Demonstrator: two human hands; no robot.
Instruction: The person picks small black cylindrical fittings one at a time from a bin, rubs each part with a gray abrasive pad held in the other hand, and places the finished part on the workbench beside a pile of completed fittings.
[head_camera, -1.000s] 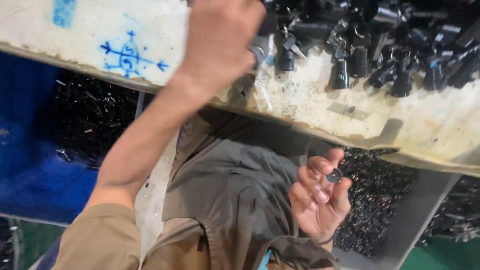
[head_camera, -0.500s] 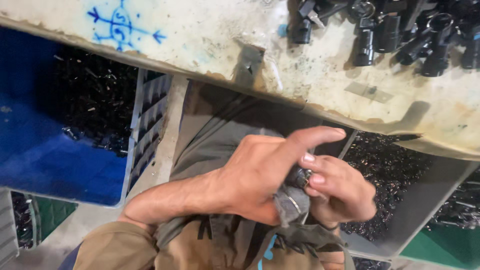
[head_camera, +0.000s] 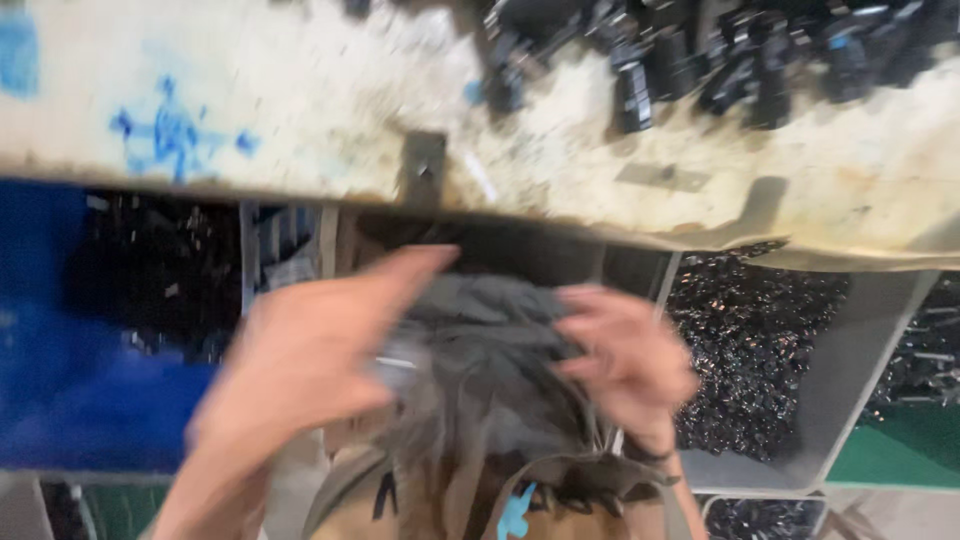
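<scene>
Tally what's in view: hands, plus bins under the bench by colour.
Hands: 2 (left hand, right hand)
Blue bin: 1
Grey bin: 1
Total: 4
Not counted: the green patches at the lower edges, too blurred to call bins, and the black parts heaped on the bench, too blurred to count.

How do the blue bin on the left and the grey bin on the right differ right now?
The blue bin has solid blue walls; the grey bin has pale grey ones. The blue bin lies beside the left hand, the grey bin beside the right hand. Both sit below the workbench edge and hold small dark, shiny parts.
</scene>
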